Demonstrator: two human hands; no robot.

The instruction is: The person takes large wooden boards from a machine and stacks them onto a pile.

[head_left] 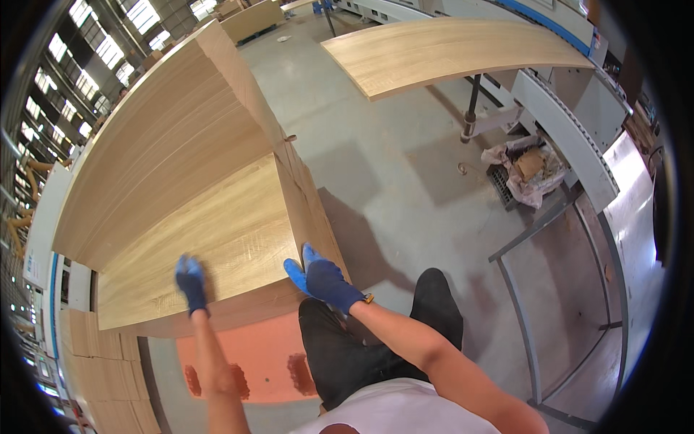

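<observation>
A light wood-grain panel [238, 217] lies on top of a stack of boards in front of me. My left hand [191, 283], in a blue work glove, is at the panel's near part with its fingers stretched forward. Motion blurs it a little, and whether it touches the surface is hard to tell. At the panel's near right corner is my right hand [327, 279], gloved in the same blue. Its thumb and fingers are spread, resting against the corner and side edge of the stack.
A taller stack of boards [166, 137] rises just beyond the panel. To the right, a wood panel [455, 54] lies across a machine, with a grey metal frame [517, 311] nearer me. An orange sheet [267, 362] lies below the stack; more boards [108, 369] stand at left.
</observation>
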